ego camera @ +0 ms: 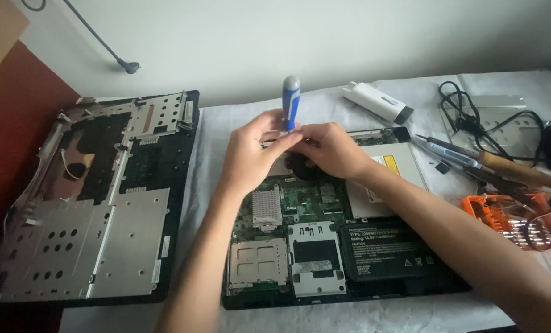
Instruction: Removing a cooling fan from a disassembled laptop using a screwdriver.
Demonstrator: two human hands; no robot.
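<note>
white-covered table (pixel 226 132) bears opened laptop base (pixel 325 246), removed cover (pixel 103 203), tools (pixel 467 157)

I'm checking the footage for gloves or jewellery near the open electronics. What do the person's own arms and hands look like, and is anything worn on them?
Both arms are bare from the bottom edge of the picture up to the hands: no sleeves show. The left hand and the right hand have no gloves, and no rings, watch, wrist strap or bracelet can be seen. No cables or markings show on either arm.

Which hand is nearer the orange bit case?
Right. The right hand is at the screwdriver, on the side toward the orange bit case; the left hand sits farther away.
</note>
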